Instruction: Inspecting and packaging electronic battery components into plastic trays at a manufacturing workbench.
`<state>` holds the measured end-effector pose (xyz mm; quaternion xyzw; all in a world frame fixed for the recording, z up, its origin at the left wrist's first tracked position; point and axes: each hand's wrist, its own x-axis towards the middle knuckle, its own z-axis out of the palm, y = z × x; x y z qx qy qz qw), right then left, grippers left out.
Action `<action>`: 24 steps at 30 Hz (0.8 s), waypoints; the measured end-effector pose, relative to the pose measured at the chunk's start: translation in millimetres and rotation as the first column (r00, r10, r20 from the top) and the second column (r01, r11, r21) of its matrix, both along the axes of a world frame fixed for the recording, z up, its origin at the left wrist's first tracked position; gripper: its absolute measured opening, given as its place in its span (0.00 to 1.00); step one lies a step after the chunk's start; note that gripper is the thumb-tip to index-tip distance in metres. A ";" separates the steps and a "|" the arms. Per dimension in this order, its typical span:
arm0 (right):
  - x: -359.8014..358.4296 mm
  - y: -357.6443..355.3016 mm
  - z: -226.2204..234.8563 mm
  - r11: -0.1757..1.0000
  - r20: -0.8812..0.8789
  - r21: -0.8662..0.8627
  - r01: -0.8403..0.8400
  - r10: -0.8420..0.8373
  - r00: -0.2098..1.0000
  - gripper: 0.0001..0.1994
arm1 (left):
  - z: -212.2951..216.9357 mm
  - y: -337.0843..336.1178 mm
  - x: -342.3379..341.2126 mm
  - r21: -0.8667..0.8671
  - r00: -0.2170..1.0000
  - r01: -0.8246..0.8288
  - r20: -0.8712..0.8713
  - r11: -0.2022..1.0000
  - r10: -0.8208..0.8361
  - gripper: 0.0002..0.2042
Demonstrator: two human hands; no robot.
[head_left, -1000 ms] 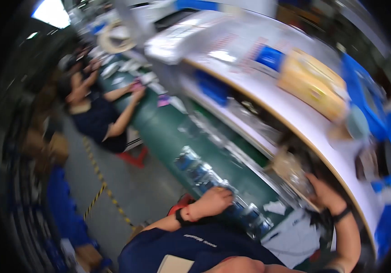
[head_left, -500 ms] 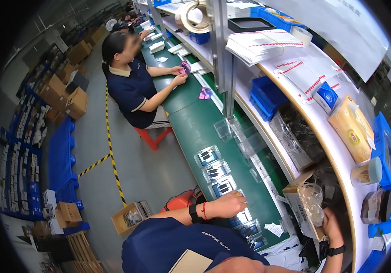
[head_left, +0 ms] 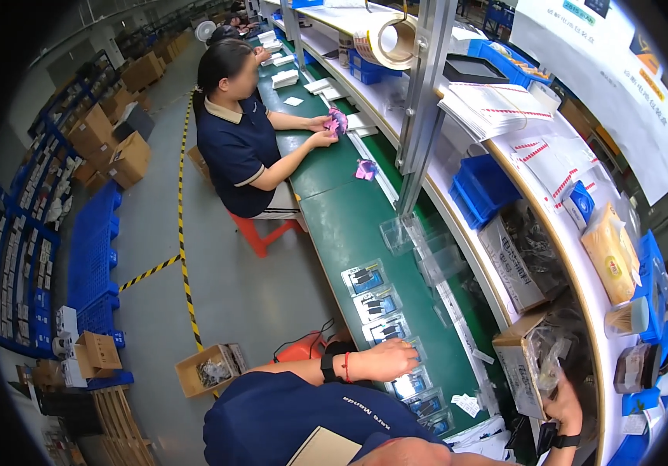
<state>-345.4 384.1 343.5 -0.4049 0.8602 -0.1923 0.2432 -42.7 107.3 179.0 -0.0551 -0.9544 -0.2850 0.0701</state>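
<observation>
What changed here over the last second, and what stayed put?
The view swung up the line. The right hand left the bench edge and reached into the cardboard box of bags. The left hand stayed on the clear packs on the green belt.

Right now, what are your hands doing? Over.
Left hand flat on a clear pack in the row on the green belt. Right hand reaching into a cardboard box of bagged parts. Nothing in the way.
</observation>
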 end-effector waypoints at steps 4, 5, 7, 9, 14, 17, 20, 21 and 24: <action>12.9 -14.6 9.5 0.993 -0.173 -0.075 -0.087 0.073 0.982 0.16 | 13.2 -4.5 -15.5 0.073 0.983 0.131 -0.137 0.989 -0.120 0.10; 11.0 -12.1 6.3 0.994 -0.171 -0.072 -0.079 0.066 0.983 0.16 | 18.4 -5.1 -22.2 0.077 0.983 0.138 -0.136 0.987 -0.127 0.10; 5.7 -4.8 0.2 0.999 -0.259 0.017 -0.029 0.032 0.965 0.13 | 36.7 -3.6 -40.2 0.127 0.944 0.268 -0.235 0.955 -0.233 0.09; 4.8 4.3 -1.6 1.000 -0.301 0.009 -0.006 0.008 0.953 0.12 | 53.6 2.9 -61.3 0.154 0.902 0.347 -0.327 0.925 -0.283 0.08; -13.1 56.2 -19.8 0.874 -0.283 -0.249 0.416 -0.477 0.832 0.09 | 88.7 25.5 -115.6 0.227 0.777 0.508 -0.536 0.831 -0.330 0.06; -7.5 70.5 -27.0 0.846 -0.373 -0.425 0.323 -0.489 0.789 0.10 | 97.7 43.7 -138.7 0.258 0.764 0.528 -0.559 0.809 -0.321 0.05; 8.8 68.5 -22.4 0.659 0.002 -0.578 0.481 -0.588 0.808 0.07 | 107.5 65.0 -150.2 0.399 0.811 0.493 -0.532 0.773 -0.243 0.12; 10.9 72.4 -26.7 0.657 -0.004 -0.572 0.492 -0.602 0.798 0.07 | 104.8 75.5 -158.2 0.406 0.807 0.507 -0.535 0.761 -0.252 0.12; 17.0 71.1 -34.1 0.764 -0.228 -0.608 0.215 -0.427 0.875 0.05 | 116.9 104.3 -175.6 0.572 0.839 0.344 -0.543 0.745 0.029 0.22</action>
